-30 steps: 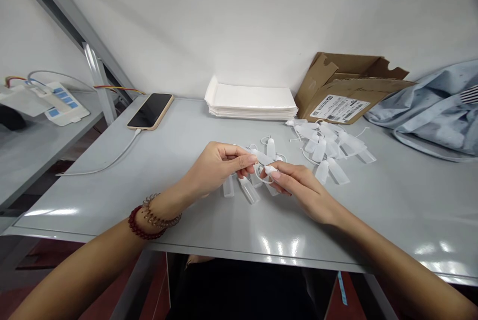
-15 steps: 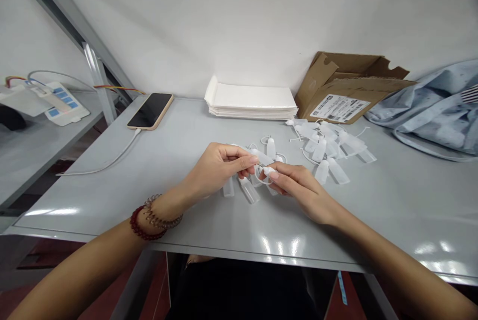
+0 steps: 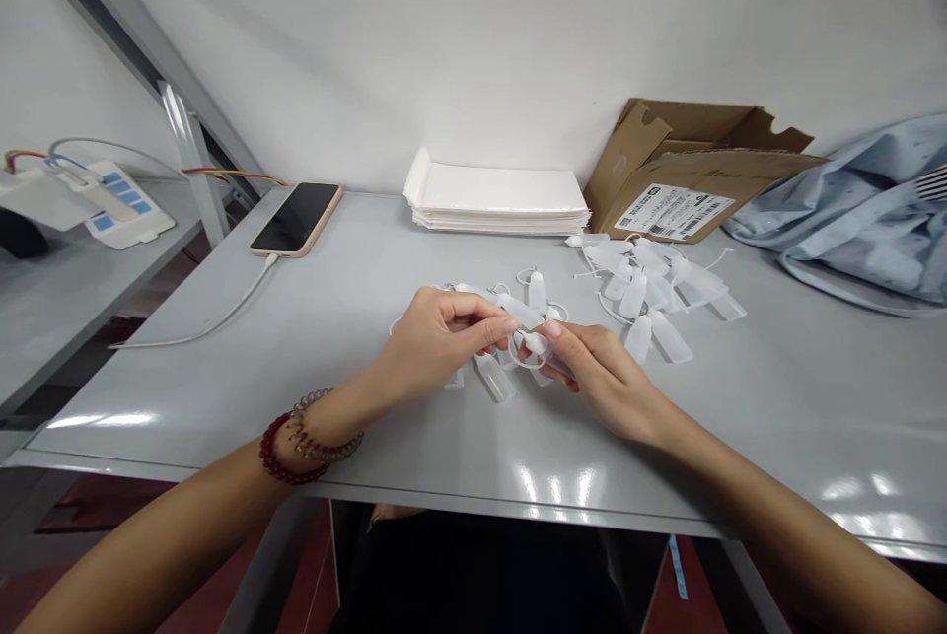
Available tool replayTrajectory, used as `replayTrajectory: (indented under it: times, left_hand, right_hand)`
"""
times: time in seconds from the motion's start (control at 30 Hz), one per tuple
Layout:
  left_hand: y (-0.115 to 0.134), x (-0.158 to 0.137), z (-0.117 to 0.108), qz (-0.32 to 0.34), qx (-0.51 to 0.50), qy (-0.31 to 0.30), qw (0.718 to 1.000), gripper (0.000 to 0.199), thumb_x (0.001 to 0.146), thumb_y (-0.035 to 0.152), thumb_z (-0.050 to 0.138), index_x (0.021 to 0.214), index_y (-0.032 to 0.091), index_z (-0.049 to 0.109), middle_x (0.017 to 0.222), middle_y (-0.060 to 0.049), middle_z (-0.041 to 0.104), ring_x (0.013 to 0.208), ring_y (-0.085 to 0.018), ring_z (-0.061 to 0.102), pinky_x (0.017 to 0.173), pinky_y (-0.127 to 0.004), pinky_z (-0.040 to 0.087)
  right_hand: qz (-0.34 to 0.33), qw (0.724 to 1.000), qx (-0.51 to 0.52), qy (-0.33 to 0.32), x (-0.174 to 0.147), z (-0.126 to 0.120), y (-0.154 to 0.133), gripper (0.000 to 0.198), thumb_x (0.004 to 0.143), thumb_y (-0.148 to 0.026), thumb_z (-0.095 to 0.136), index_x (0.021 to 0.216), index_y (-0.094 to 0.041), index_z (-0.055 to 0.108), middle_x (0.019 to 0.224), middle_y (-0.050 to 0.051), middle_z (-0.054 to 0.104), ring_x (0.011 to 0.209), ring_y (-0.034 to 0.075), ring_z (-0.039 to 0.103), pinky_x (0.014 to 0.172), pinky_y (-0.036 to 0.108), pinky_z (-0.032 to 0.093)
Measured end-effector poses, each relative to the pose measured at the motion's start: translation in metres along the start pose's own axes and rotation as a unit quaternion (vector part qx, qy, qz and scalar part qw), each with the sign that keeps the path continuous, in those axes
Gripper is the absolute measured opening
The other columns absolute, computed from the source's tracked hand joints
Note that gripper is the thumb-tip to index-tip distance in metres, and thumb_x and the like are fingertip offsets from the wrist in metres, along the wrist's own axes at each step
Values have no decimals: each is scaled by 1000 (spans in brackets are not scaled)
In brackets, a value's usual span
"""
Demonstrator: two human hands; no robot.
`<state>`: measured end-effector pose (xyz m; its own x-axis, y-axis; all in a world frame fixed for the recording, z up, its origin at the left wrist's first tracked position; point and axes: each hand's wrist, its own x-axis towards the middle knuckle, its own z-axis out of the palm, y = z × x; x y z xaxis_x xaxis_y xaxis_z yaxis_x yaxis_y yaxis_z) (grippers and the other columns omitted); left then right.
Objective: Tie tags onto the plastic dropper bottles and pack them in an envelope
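Over the middle of the table I hold a small translucent squeeze bottle (image 3: 536, 343) with a white top and a thin looped strap. My right hand (image 3: 592, 363) is closed round its body, which the fingers mostly hide. Just to the left, my left hand (image 3: 451, 333) is pinched at the bottle's thin tip; what sits between thumb and forefinger is too small to make out. Several similar bottles (image 3: 494, 378) lie under and behind both hands. Further right is another heap of such bottles (image 3: 670, 338), some with straps sticking out.
A stack of white envelopes (image 3: 503, 190) lies against the wall. Right of it stands an open cardboard box (image 3: 673, 190), then a pale blue cloth bag (image 3: 858, 220). A phone (image 3: 296, 218) with a white cable (image 3: 222, 318) lies at the left. The table's front edge (image 3: 473, 508) runs below my forearms.
The bottle in my right hand has tilted slightly, and my right thumb has shifted up a little. My left fingertips have moved slightly right and down.
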<state>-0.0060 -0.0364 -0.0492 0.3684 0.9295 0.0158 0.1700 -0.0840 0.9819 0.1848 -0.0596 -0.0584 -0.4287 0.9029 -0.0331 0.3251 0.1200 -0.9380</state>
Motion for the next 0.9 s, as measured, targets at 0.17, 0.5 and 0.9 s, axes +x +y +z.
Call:
replayTrajectory:
  times: [0.17, 0.5, 0.9]
  left_hand:
    - [-2, -1, 2, 15, 4, 2, 1000, 16, 79, 25, 66, 68, 14, 69, 64, 1, 68, 61, -9, 61, 60, -18, 50]
    - [0, -4, 6, 24, 34, -14, 999, 18, 79, 24, 63, 65, 14, 67, 65, -1, 67, 64, -12, 61, 61, -22, 49]
    - [0, -8, 12, 57, 83, -7, 995, 19, 81, 21, 61, 64, 14, 66, 63, 0, 66, 62, -11, 59, 60, -22, 46]
  right_hand:
    - [-4, 1000, -18, 13, 1, 1, 4, 45, 97, -48, 30, 65, -18, 42, 61, -2, 38, 55, 9, 34, 52, 25, 29]
    - [-43, 990, -126, 34, -1, 3, 0, 44, 98, -42, 26, 65, -19, 45, 56, -3, 41, 51, 10, 38, 53, 26, 32]
    - [-62, 981, -173, 60, -3, 3, 1, 38, 98, -37, 27, 80, -18, 54, 55, -4, 42, 47, 10, 39, 50, 25, 32]
